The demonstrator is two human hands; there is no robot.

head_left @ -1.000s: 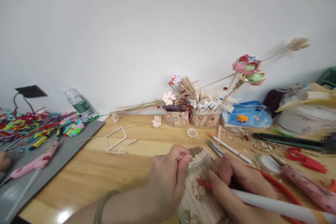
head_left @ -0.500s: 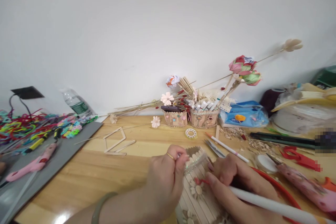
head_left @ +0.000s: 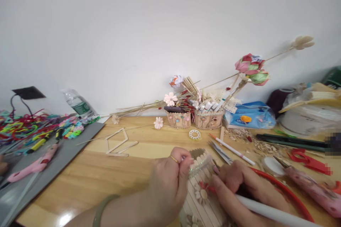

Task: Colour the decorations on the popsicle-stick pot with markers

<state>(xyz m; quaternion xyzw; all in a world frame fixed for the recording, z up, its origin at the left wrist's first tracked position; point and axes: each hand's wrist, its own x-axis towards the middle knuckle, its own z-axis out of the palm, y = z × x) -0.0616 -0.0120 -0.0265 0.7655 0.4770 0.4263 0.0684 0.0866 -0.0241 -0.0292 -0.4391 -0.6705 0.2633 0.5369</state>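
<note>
A small pot made of wooden craft sticks point(head_left: 200, 198), decorated with paper flowers, lies on the table in front of me. My left hand point(head_left: 169, 182), with a ring and a green bangle, is closed in a pinch on a glittery trim strip point(head_left: 198, 167) at the pot's scalloped rim. My right hand point(head_left: 241, 184) is curled against the pot's right side, fingers pressed on it near a red and white flower point(head_left: 203, 192). A white tube point(head_left: 274, 213) runs under that hand toward the lower right.
Two stick baskets point(head_left: 195, 119) with flowers stand at the wall, loose sticks point(head_left: 119, 144) lie left. A pen point(head_left: 231, 149), red scissors point(head_left: 309, 160), pink glue guns point(head_left: 313, 188) point(head_left: 33, 166), a blue tissue pack point(head_left: 249, 115), a bottle point(head_left: 78, 104) and colourful pipe cleaners point(head_left: 34, 127) surround the wooden table point(head_left: 87, 173).
The right hand has slid slightly down and to the right along the pot. The left hand keeps its pinch on the trim. The view shifted a little.
</note>
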